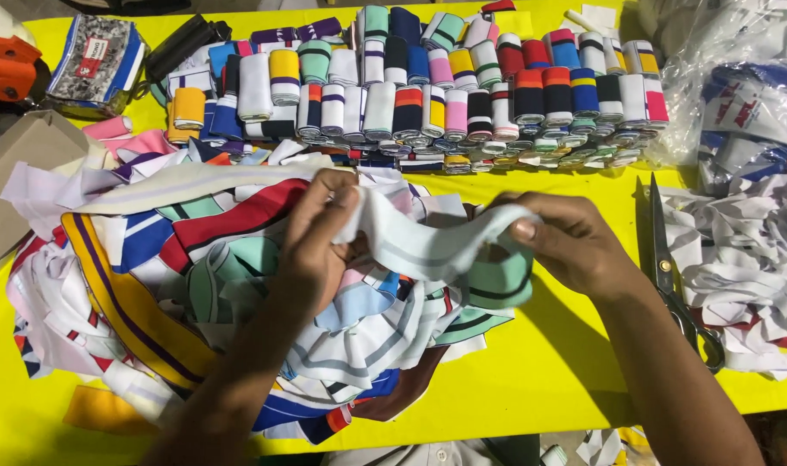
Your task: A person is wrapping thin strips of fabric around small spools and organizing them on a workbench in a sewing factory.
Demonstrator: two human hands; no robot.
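- Your left hand (317, 235) pinches one end of a white ribbed strip (428, 242) with a grey stripe, fingers closed on it above the loose pile of strips (195, 259).
- Your right hand (566, 243) grips the other end, thumb pressed down where the strip folds over a green, dark-striped piece (499, 280).
- The strip hangs stretched between both hands, just over the pile and the yellow table (540, 362).
- The green piece seems caught up with the white one; pull harder and you could drag both up together, or tug more strips out of the pile.
- The pile spreads close to the near table edge; a snagged strip could likely sweep some off.
- The scissors (670, 267) lie just beside your right wrist, blades pointing away. A careless sweep of that forearm could knock them or catch your skin.
- The folded rows (462, 95) behind sit near enough that a wide swing might topple them.
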